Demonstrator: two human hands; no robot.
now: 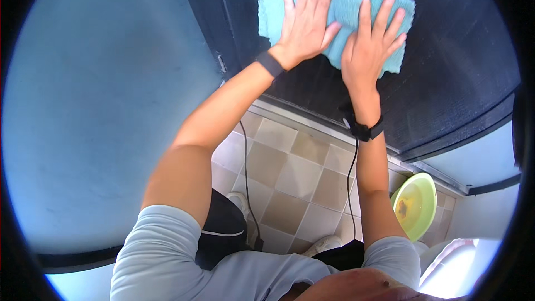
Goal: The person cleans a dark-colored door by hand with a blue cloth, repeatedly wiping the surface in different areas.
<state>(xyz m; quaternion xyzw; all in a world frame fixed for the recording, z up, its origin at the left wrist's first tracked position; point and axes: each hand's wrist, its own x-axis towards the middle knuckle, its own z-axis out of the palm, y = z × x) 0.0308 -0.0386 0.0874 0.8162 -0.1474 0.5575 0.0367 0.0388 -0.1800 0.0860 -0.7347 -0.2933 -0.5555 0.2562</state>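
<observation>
A turquoise cloth [341, 44] lies spread against a dark, finely ridged door panel [446, 39]. On the cloth's left half my left hand [305, 22] rests flat, its fingers stretched out and apart. My right hand [372, 47] presses on the right half, also with the fingers spread. Both palms face the panel, so what is under them is hidden. The cloth's edges show around both hands and sag a little between them. Dark bands circle both my wrists, and a thin black cable hangs down from each.
A pale blue-grey panel [111, 89] fills the left side. Below the dark panel runs a metal sill [301, 112], then a floor of beige and white tiles [287, 175]. A light green basin [426, 200] with yellowish liquid stands low on the right. My shoes are on the tiles.
</observation>
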